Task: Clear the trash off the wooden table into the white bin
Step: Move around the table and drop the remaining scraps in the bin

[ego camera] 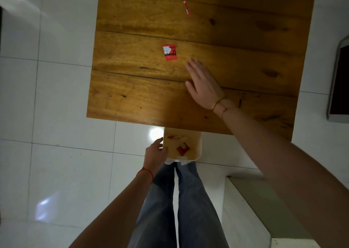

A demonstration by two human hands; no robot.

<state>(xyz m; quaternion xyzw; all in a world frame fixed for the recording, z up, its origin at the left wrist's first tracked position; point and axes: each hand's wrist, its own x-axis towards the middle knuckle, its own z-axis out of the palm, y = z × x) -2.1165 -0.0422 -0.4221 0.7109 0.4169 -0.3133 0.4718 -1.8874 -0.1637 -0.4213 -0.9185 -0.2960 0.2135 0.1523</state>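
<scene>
2 bits of trash are left on the wooden table (132, 89): a flat red-and-white wrapper (169, 52) lying near the middle, and a thin red strip (187, 8) well away at the far side. Both look like light, flimsy foil or plastic, the sort that skids on a smooth board and flutters if dropped from any height. My guess is they weigh next to nothing, so the trouble is getting under them, not lifting them.

The right hand (203, 84) hovers over the table just right of the wrapper and nearer than it, palm down, fingers spread and holding nothing. It is near the wrapper but not touching it. The left hand (155, 153) is wrapped around the left rim of the white bin (197, 143), which sits at the near edge of the table, partly tucked under it, with several red scraps already inside.

For the flat wrapper I would press a fingertip on it and drag it to the near edge, or pinch up a corner; it lies too flush for a grab from above. The strip looks slightly rolled, so a pinch across its middle should do. Whether either piece is sticky cannot be told from here.
</scene>
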